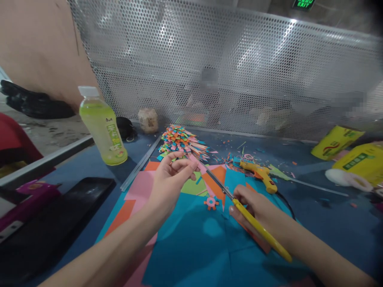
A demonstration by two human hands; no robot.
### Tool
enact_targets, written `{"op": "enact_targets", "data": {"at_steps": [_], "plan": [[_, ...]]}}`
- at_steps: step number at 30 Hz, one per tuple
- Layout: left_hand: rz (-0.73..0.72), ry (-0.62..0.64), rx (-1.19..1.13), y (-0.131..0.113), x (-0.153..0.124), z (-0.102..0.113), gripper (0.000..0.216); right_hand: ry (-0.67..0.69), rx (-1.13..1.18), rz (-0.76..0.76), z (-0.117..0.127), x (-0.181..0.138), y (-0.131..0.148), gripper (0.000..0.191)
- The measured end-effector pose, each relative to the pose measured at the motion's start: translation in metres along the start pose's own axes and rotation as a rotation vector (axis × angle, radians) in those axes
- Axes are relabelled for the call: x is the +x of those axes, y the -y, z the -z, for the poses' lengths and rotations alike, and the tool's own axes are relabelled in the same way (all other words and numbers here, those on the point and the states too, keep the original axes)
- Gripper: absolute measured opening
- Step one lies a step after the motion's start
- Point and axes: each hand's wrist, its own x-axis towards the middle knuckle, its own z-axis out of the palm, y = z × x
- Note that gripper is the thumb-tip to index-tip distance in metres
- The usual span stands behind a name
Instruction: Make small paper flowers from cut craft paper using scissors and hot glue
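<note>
My left hand [173, 175] is raised over the coloured paper sheets [191, 243], its fingers pinched on a small pink paper strip [194, 161]. My right hand [254, 205] grips yellow-handled scissors [239, 205], whose blades point up-left and reach the strip at the fingertips of my left hand. Just behind the hands stands a heap of several short multicoloured paper strips [179, 141]. A small orange paper cog shape [211, 202] lies on the blue sheet between my hands.
A green drink bottle [103, 127] stands at the left. A yellow glue gun [261, 175] lies behind my right hand. Yellow packets [336, 141] lie at the far right. A perforated metal screen [227, 67] closes the back. A black tray [60, 215] lies at the left front.
</note>
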Motion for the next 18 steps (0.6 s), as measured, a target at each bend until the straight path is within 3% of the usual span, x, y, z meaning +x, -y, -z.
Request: {"op": "enact_targets", "data": {"at_steps": [18], "plan": [[-0.002,-0.003,-0.009,0.0000,0.0013,-0.0001,0.034,-0.045,-0.032,0.006,0.0016,0.0002,-0.0004,0.030]]}}
